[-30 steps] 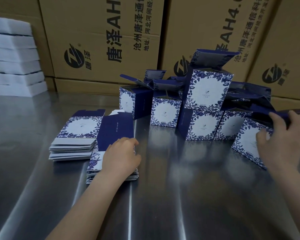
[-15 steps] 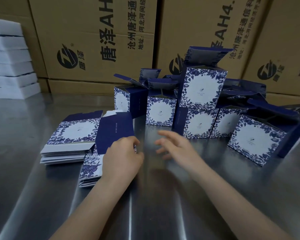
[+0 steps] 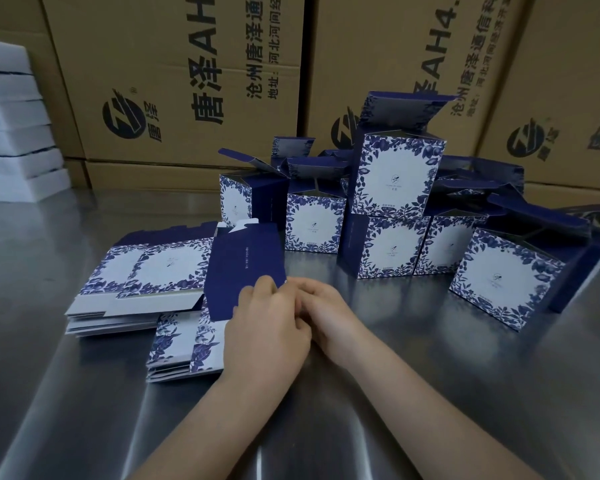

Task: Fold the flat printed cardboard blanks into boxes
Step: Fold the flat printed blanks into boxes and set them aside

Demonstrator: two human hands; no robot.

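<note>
— While we're on the head view, where's the blank?
— Atop the nearer stack on the tabletop. The left hand pinches its right edge; the right hand is curled alongside, its grip hidden. The card looks light, stiff and slick, so I'd squeeze opposite creased edges.

— What shows of the person?

— Two hands and two forearms. The left hand and right hand are bare.

— And the arms?

— The left forearm and right forearm are bare too, right down to the lower edge (the view ends there, so anything worn higher up is out of sight). Both are slim and smooth, narrowing at the wrists.
</note>
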